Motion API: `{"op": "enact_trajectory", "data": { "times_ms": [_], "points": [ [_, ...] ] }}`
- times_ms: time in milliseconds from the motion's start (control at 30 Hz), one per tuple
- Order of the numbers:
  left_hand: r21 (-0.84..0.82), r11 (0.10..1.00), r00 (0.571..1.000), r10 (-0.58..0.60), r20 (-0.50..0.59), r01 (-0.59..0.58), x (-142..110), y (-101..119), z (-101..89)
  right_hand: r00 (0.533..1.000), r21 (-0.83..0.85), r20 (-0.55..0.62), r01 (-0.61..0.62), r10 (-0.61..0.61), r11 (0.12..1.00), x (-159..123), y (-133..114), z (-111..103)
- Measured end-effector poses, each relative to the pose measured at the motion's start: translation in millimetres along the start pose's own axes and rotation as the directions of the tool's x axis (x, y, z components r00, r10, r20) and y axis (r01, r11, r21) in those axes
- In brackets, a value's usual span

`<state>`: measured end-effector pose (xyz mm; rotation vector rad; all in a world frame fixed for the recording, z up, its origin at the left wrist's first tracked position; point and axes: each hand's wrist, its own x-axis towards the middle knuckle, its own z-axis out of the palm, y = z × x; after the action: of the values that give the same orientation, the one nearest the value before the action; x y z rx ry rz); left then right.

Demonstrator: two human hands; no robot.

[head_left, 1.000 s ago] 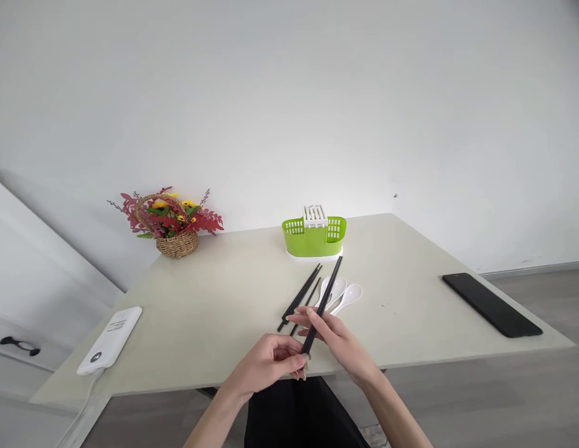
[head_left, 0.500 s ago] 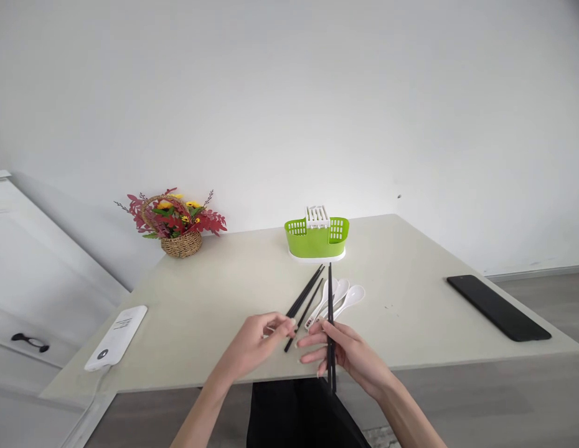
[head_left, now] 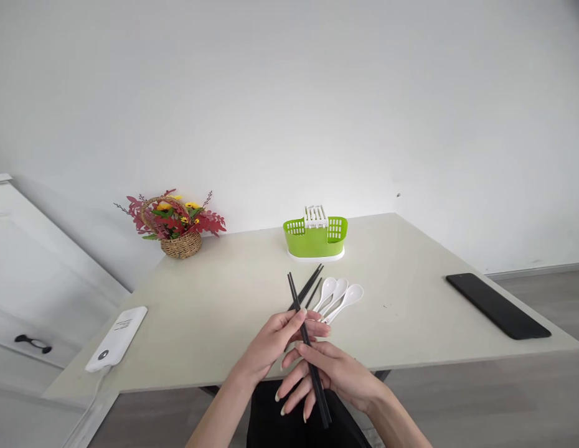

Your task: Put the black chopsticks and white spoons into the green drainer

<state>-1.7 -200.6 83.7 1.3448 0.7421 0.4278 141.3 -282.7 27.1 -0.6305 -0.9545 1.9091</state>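
Note:
A pair of black chopsticks (head_left: 318, 389) slants across both hands at the table's front edge. My left hand (head_left: 282, 336) pinches the pair near its middle, thumb on top. Lower down, my right hand (head_left: 327, 376) grips the same pair between thumb and fingers, the other fingers spread below. More black chopsticks (head_left: 310, 286) lie on the table just beyond my left hand, partly hidden by it. Three white spoons (head_left: 338, 297) rest fanned out to their right, with handle ends near my left fingertips. Farther back stands a green cutlery holder (head_left: 316, 242) with a white slotted top.
On the table (head_left: 215, 311), a wicker basket of flowers (head_left: 181, 242) stands at the back left. A white power bank (head_left: 116, 339) with a cable lies at the left edge, a black phone (head_left: 497, 306) at the right. A white cabinet (head_left: 42, 267) is beyond the left side.
My left hand has come right and taken hold of the chopsticks in my right hand. The pair has turned from upright to slanting, its far tips swinging left.

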Motion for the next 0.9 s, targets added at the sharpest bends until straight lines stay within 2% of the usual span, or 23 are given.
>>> {"op": "enact_trajectory", "data": {
  "times_ms": [300,467,600,667,800,900],
  "points": [
    [-0.026,0.999,0.999,0.029,-0.036,-0.030,4,-5,-1.1,1.000,0.000,0.009,0.021,-0.021,1.000,6,4,-5],
    [-0.018,0.997,0.994,0.079,-0.073,-0.081,15,14,-3.9,1.000,-0.062,-0.004,0.022,-0.023,0.998,-1,-6,-11],
    [-0.050,0.978,0.961,0.191,-0.198,-0.205,31,36,-22.3,0.993,-0.153,-0.066,0.090,-0.101,0.984,-9,-19,-18],
    [-0.018,0.948,0.902,0.297,-0.313,-0.318,41,51,-34.2,0.975,-0.228,-0.143,0.137,-0.172,0.964,-13,-26,-26],
    [0.151,0.840,0.690,0.519,-0.504,-0.521,68,87,-55.5,0.904,-0.389,-0.306,0.168,-0.299,0.906,-25,-41,-58],
    [0.222,0.734,0.553,0.643,-0.530,-0.641,100,113,-67.9,0.799,-0.464,-0.457,0.160,-0.391,0.871,-40,-51,-92]
  ]
}}
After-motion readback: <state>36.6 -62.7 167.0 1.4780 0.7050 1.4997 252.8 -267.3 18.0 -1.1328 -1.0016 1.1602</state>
